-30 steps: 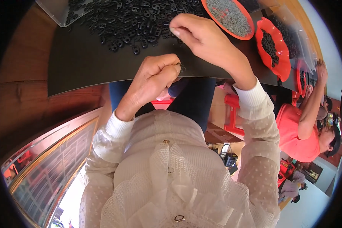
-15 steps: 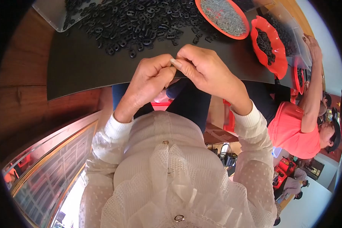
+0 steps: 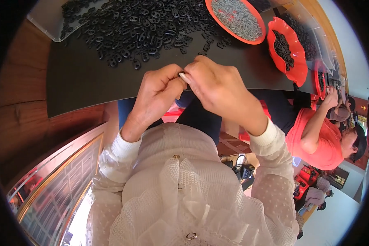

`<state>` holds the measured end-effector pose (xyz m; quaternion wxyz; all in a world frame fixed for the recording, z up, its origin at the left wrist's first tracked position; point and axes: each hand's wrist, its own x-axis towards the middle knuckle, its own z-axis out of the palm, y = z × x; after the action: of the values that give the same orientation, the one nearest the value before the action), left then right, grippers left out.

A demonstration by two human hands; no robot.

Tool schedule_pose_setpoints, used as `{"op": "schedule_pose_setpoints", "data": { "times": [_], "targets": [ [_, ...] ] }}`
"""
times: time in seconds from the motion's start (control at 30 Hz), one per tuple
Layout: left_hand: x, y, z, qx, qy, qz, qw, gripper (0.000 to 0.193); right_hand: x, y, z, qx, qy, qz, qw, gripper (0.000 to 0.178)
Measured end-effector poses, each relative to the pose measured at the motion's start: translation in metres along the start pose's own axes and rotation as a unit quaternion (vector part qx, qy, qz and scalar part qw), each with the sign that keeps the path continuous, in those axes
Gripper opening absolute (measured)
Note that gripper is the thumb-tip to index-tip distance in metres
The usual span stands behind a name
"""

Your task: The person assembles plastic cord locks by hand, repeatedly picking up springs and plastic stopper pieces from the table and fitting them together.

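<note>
Over the table's near edge, my left hand [image 3: 155, 95] and my right hand [image 3: 217, 84] meet with thumbs and fingertips pinched together. Between them is a tiny dark piece, mostly hidden by the fingers, too small to name. Beyond my hands spreads a large heap of small black plastic pieces [image 3: 139, 28], oval with two holes each. A round red-rimmed plate [image 3: 256, 39] of thin silvery metal pins [image 3: 237, 19] lies beyond my right hand. To its right, a wavy-edged red dish [image 3: 298, 67] contains small dark parts [image 3: 283, 49].
The dark tabletop [image 3: 82, 82] ends just before my lap. A clear plastic bin [image 3: 43, 20] stands at the far left, and another clear bin [image 3: 322, 37] at the right. Another small red dish [image 3: 318, 82] lies farther right, near a co-worker in a red shirt [image 3: 315, 143].
My hands stay pinched together; my right hand has turned a little, its fingers curling closer. The view has shifted slightly. The co-worker's arm has drawn back from the clear bin toward the small red dish.
</note>
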<state>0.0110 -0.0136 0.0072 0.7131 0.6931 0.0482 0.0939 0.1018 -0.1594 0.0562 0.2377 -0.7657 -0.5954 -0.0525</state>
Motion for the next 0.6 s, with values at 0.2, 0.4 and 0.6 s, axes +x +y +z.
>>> {"op": "schedule_pose_setpoints", "data": {
  "times": [0.2,0.4,0.6],
  "targets": [
    [0.001,0.001,-0.003,-0.006,-0.034,0.003,0.999,0.017,0.021,0.099,-0.040,-0.046,0.061,0.075,0.994,0.020],
    [0.002,0.005,-0.003,0.012,-0.041,0.006,0.999,0.016,0.025,0.197,-0.044,-0.139,-0.100,0.086,0.982,0.026],
    [0.003,0.000,-0.003,0.025,-0.038,0.048,0.998,0.017,0.041,0.217,-0.038,-0.139,-0.079,0.119,0.980,0.017]
  ]
}}
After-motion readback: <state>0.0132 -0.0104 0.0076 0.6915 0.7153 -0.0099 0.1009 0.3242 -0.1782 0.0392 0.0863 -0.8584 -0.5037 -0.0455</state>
